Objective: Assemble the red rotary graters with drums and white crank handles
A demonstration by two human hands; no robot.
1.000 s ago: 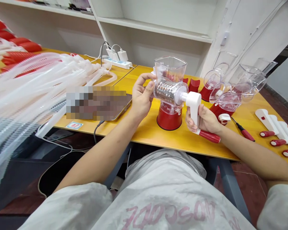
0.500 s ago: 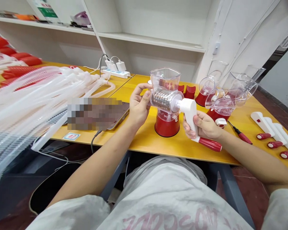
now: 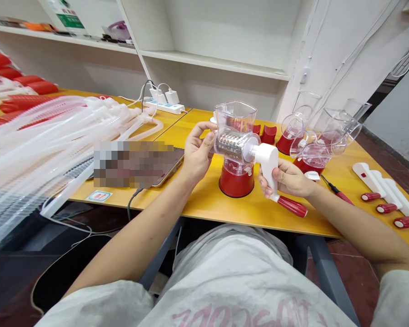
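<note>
A rotary drum grater stands upright on the yellow table, with a clear plastic body [image 3: 236, 113] and a red base [image 3: 236, 182]. Inside its housing lies a perforated metal drum [image 3: 232, 142]. My left hand [image 3: 198, 152] grips the housing's left end between thumb and fingers. On the right side, a white crank handle [image 3: 267, 160] with a red grip [image 3: 292, 206] meets the drum's hub. My right hand [image 3: 288, 178] is closed around the crank's white arm, above the red grip. Part of the drum's left end is hidden by my left fingers.
More clear grater bodies [image 3: 322, 145] on red bases stand at the right. Several white crank handles [image 3: 393, 190] lie beyond a red-handled screwdriver [image 3: 339, 193]. Left of me are a tablet [image 3: 168, 165], partly blurred, and a heap of translucent tubing [image 3: 75, 122]. A power strip [image 3: 167, 106] sits behind.
The view has shifted slightly. Both hands keep their holds on the grater housing and crank handle, and the crank shows hardly any turn.
</note>
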